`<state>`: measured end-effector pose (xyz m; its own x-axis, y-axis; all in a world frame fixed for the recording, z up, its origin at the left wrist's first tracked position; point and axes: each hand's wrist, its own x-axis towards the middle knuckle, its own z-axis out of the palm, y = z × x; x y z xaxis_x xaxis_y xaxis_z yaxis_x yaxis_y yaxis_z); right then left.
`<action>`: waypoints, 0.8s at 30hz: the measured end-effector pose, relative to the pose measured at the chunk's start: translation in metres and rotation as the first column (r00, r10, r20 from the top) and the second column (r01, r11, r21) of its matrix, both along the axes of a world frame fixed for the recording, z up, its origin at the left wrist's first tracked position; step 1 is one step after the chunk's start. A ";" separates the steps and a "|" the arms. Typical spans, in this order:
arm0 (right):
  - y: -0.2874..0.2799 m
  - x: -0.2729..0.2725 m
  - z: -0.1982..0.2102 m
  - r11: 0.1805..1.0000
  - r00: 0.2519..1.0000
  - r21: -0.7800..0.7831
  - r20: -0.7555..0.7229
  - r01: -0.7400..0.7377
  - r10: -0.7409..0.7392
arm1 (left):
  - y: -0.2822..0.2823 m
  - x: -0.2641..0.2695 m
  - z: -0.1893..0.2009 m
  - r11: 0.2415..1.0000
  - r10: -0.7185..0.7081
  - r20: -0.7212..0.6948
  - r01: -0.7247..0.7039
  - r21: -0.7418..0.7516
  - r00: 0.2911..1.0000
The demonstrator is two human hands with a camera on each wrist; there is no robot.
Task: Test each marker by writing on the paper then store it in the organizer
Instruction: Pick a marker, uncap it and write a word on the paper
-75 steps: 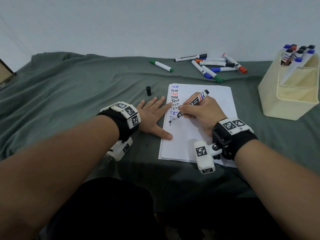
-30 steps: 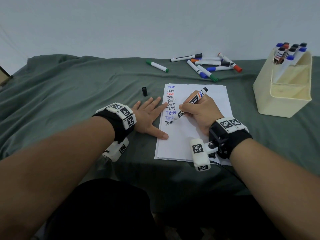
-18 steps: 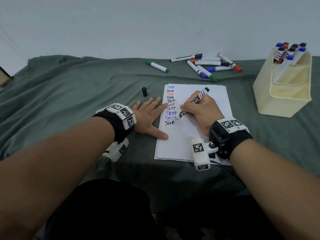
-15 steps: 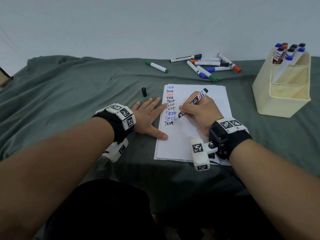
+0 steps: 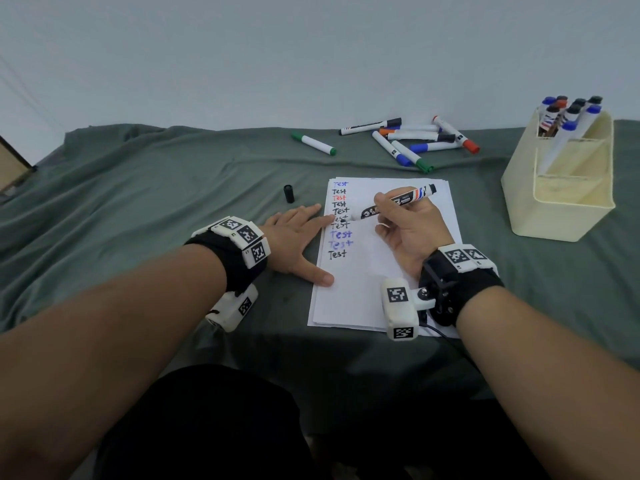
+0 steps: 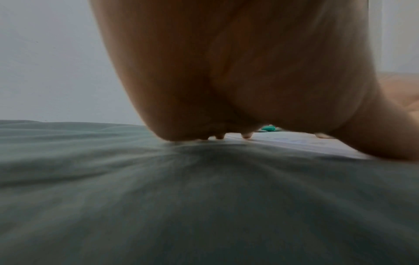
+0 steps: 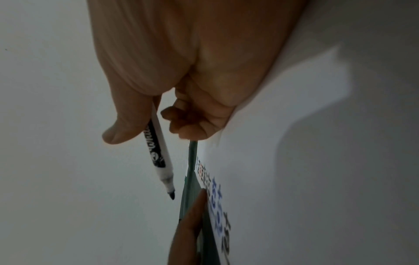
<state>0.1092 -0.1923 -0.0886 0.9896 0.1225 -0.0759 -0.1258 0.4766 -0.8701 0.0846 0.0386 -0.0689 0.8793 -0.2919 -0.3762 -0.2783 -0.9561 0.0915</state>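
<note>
Head view: left hand (image 5: pixel 294 237) lies flat, fingers spread, pinning the paper (image 5: pixel 381 278) edge; right hand (image 5: pixel 408 226) pinches the uncapped marker (image 5: pixel 398 202) tip-up off the sheet, its cap (image 5: pixel 289 193) nearby on the cloth, organizer (image 5: pixel 561 188) well right. Left wrist: palm (image 6: pixel 226 71) presses down. Right wrist: thumb and curled fingers (image 7: pixel 192 123) grip the barrel, nib clear of paper.

My head camera looks forward and down over both forearms. The left wrist camera sits low against the cloth (image 6: pixel 204 206), close behind the left hand (image 6: pixel 238 71). The right wrist camera, rolled sideways, hugs the right hand (image 7: pixel 181 62). All three catch the paper (image 5: pixel 391 271).
</note>
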 end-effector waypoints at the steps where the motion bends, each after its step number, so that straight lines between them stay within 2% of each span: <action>1: 0.000 0.000 0.000 1.000 1.000 0.005 -0.005 0.005 -0.005 | -0.001 0.000 0.003 1.000 0.001 0.042 -0.001 -0.014 0.999; 4: -0.001 0.000 0.000 1.000 1.000 0.025 -0.015 0.005 -0.004 | -0.001 0.005 0.015 0.990 0.021 0.232 0.012 -0.140 0.973; 6: -0.002 0.000 0.003 0.998 0.999 0.058 -0.050 -0.010 0.013 | 0.003 0.011 0.020 0.974 0.071 0.395 0.022 -0.225 0.916; 8: -0.003 0.000 0.004 0.994 0.997 0.102 -0.064 -0.033 0.040 | 0.009 0.019 0.022 0.963 0.160 0.493 -0.024 -0.270 0.855; 10: -0.004 -0.001 0.005 0.993 0.997 0.104 -0.048 -0.050 0.055 | 0.015 0.029 0.025 0.952 0.244 0.482 -0.114 -0.283 0.842; 13: -0.004 -0.001 0.003 0.993 0.997 0.098 -0.038 -0.062 0.066 | 0.022 0.043 0.026 0.957 0.289 0.374 -0.251 -0.147 0.881; 15: -0.004 0.000 0.002 0.992 0.997 0.103 -0.037 -0.068 0.072 | 0.025 0.049 0.028 0.950 0.312 0.344 -0.285 -0.128 0.886; 19: -0.005 0.002 -0.001 0.991 0.996 0.102 -0.034 -0.081 0.085 | 0.022 0.054 0.028 0.935 0.350 0.359 -0.305 -0.179 0.865; 24: -0.004 0.002 -0.004 0.992 0.995 0.077 -0.010 -0.096 0.097 | 0.011 0.057 0.023 0.894 0.409 0.352 -0.291 -0.342 0.842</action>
<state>0.1115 -0.1961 -0.0924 0.9718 0.2230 -0.0765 -0.1861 0.5265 -0.8295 0.1417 0.0492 -0.0461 0.9963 0.0285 0.0809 0.0022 -0.9512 0.3085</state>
